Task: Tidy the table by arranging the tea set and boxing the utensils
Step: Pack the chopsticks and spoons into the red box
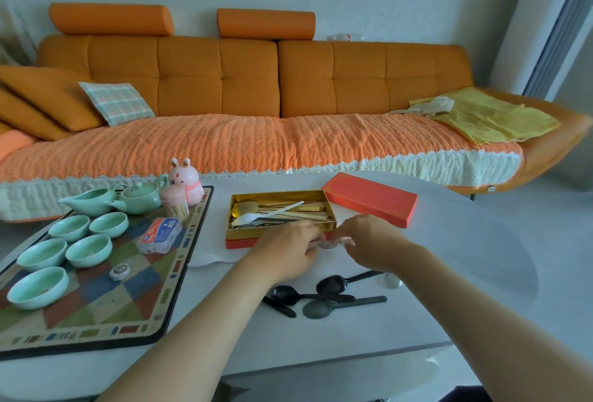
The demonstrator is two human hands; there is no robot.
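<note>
- At the near edge of the gold-lined cardboard utensil box with the red outside [316, 193], both hands meet over the pale table top [449, 273], which suggests the boxing step is under way.
- The left hand [288, 249] rests with curled fingers against the box's front wall; the right hand [369, 238] faces it, fingers bent inward. Between them lies a small, blurred, clear piece [330, 243], perhaps a see-through plastic spoon. Whether either hand pinches it or only touches it, I cannot tell.
- The box stands open so that cutlery can go in lengthwise: it already holds gold-coloured metal spoons and sticks [288, 209] and a white plastic spoon [256, 217] laid slantwise on top.
- Its flat red cardboard lid with gold edging [372, 198] lies just beside it on the right, out of the way but near enough for closing.
- Three or four black plastic spoons [324, 297] lie loose on the table near the person, well short of the box; I judge these are left to pack.
- On the left, the pale green ceramic tea cups [77, 246], five of them, sit grouped on the chequered multicoloured tray mat with a black border [134, 305], with the matching green teapot [139, 198] and pouring jug [91, 201] at its far end, so the tea set looks largely arranged.
</note>
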